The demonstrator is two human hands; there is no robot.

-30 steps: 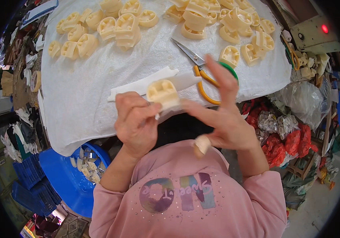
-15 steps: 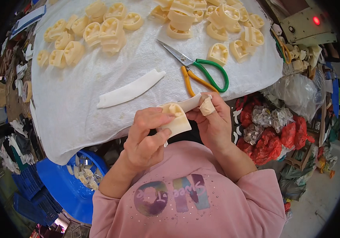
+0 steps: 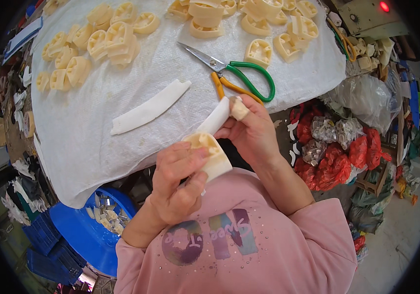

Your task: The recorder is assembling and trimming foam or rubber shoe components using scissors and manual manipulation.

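My left hand is closed round a cream, hollow moulded piece, its ribbed inside facing up. A curved white strip runs from that piece to my right hand, which pinches its far end between thumb and fingers. A beige wrap covers the right thumb tip. Just beyond lies a pair of scissors with green and orange handles, its blades apart. Another white strip rests flat on the white cloth, left of the scissors.
Several cream pieces are heaped along the table's far side. A blue basin with small parts stands below left. Red plastic bags and clear bags crowd the right. A machine with a red light stands far right.
My right hand has swung slightly up and left, and the strip now points more steeply away from the cream piece. The whole table view has shifted up and to the left.
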